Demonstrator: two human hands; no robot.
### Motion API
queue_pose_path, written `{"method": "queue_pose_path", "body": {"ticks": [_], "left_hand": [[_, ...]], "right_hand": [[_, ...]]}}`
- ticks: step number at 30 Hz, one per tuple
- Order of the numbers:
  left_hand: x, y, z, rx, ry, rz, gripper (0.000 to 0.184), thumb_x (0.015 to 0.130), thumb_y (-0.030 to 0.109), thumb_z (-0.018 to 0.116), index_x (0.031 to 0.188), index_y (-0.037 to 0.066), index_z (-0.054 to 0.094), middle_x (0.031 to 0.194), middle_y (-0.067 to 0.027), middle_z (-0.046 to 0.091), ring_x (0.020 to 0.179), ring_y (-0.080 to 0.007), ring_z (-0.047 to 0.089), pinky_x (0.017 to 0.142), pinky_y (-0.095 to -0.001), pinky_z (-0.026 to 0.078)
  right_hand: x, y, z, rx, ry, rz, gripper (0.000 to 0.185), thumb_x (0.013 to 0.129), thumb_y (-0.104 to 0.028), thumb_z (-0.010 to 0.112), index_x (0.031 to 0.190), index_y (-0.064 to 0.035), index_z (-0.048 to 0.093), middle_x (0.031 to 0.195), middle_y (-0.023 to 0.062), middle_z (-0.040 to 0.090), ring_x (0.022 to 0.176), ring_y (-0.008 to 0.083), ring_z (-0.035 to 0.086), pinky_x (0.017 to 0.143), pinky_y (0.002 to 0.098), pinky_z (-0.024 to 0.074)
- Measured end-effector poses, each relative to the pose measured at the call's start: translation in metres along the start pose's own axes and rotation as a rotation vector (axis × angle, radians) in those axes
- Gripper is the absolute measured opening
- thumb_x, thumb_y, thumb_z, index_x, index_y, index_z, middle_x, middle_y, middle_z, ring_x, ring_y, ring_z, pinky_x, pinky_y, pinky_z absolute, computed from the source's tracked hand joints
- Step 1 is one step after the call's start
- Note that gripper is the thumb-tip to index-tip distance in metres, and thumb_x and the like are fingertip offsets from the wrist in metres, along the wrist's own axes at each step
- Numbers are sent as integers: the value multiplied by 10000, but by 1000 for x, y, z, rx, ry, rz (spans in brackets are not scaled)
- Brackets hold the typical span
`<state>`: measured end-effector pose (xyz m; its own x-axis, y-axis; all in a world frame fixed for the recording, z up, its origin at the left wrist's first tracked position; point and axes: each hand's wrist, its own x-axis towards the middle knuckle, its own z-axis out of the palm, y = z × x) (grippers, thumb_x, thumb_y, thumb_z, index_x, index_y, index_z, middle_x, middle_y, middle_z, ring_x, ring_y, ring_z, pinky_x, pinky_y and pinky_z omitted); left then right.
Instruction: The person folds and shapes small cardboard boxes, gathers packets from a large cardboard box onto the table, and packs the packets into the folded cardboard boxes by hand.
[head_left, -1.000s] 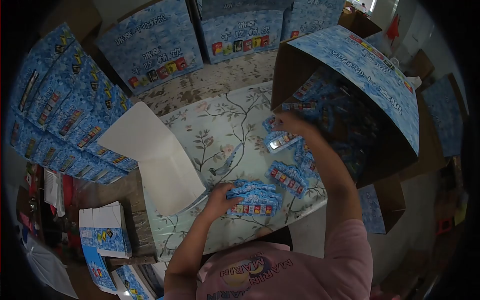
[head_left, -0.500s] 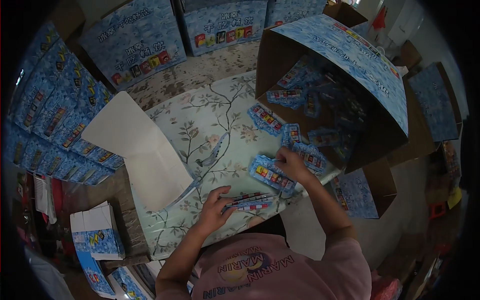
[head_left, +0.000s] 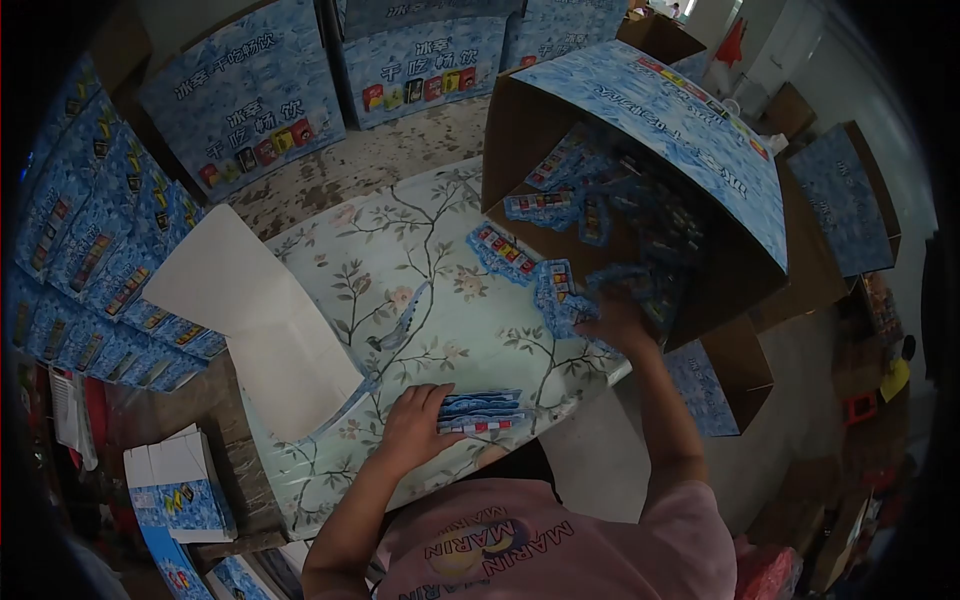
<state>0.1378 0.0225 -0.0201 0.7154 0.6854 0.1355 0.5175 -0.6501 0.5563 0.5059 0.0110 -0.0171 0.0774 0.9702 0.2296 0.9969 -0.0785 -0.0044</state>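
My left hand is closed on the left end of a small stack of blue packets near the front edge of the flowered tabletop. My right hand reaches over packets at the mouth of a large open carton; its fingers are blurred and partly dark, so its grip is unclear. Just left of it lie loose blue packets, and another packet group lies farther back. More packets are inside the carton.
An open white box lies on the table's left side. Stacked blue boxes stand at the far left, with large blue cartons behind the table. Folded boxes sit at lower left. Another open carton is below right.
The packets that lay under my right hand near the front have gone from there. That hand has moved right to the carton's mouth. My left hand now holds a thicker-looking stack. The whole view has shifted.
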Motion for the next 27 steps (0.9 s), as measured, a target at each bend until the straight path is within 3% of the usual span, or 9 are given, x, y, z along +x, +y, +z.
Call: {"method": "queue_pose_path", "body": {"ticks": [2,5,7,9,12,14,20,23,27], "left_hand": [[5,1,1,1,-38,-2,768,607,279,787,1261,71,441,1108,-124,518,1019,-299,490,850,-380,423],[12,5,3,-15,-63,-1,806,605,286,790,1280,57,415,1163,-135,490,1068,-311,464,889,-401,403],[15,11,8,146,207,113,849,605,313,791,1301,44,385,1199,-142,465,1107,-320,433,938,-422,362],[15,7,12,119,165,113,866,606,328,790,1309,39,374,1194,-143,468,1111,-322,427,952,-426,345],[16,4,9,15,21,45,853,606,361,786,1292,41,393,1165,-139,480,1089,-312,438,958,-413,330],[18,5,8,8,-45,15,807,602,376,785,1249,45,435,1142,-130,490,1063,-299,455,933,-409,346],[21,10,4,43,-22,-35,760,596,402,782,1193,47,472,1108,-119,492,1031,-291,468,884,-404,368],[18,6,8,39,10,-3,765,594,402,783,1195,50,467,1096,-117,487,1015,-293,468,872,-404,370],[15,5,11,13,15,-8,758,589,383,790,1197,64,471,1113,-116,483,1050,-302,454,907,-416,355]], "right_hand": [[3,-8,-7,67,38,0,298,730,-204,695,953,-33,597,958,175,588,883,292,586,736,382,467],[20,-62,-3,788,-199,68,235,789,-245,647,914,-53,598,754,169,602,695,286,617,654,371,460],[24,-103,-6,899,-191,-40,225,817,-257,625,910,-55,593,708,169,599,646,289,616,633,366,455],[26,-135,-22,821,-629,-453,202,845,-222,610,919,-34,601,781,170,615,846,241,639,711,351,468],[71,-86,1,963,-489,-131,317,833,-204,621,1093,-31,569,1054,168,612,984,288,589,818,386,452],[94,-33,31,442,-82,-109,433,752,-227,694,1109,-27,553,1140,163,566,1043,299,546,845,396,456],[96,13,26,38,-353,-103,563,643,-214,765,1125,-29,539,1076,173,575,1021,309,546,848,396,455],[88,28,32,491,-691,122,470,685,-199,750,1071,-24,549,933,127,606,884,234,584,762,341,464],[66,-3,-10,1268,-320,124,249,793,-124,661,988,-38,532,825,35,577,796,111,545,709,272,443]]}}
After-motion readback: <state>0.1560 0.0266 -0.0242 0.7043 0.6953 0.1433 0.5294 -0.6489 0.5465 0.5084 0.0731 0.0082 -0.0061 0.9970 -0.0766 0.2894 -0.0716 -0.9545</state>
